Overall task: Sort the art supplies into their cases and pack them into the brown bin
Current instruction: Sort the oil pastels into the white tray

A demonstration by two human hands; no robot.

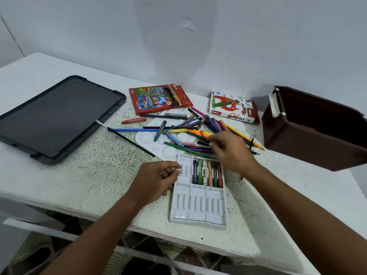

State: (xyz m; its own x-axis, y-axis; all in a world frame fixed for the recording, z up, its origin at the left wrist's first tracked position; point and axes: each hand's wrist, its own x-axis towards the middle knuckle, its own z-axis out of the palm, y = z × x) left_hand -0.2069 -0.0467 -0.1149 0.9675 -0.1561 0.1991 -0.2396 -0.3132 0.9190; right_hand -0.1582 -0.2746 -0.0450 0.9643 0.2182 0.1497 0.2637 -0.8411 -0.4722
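Speckled white tabletop (95,171) against pale wall (198,36); left hand (155,181) pinches pastel tray (198,205), right hand (230,151) blurred over pile, grip unclear.

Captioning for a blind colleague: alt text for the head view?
A person's right hand reaches into a pile of crayons and pencils while the left hand steadies a white crayon tray; a brown bin sits right.

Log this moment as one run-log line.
stage: filling pastel tray | left hand: steadying tray edge | right hand: reaching into loose pile, grasp unclear | brown bin: unpacked
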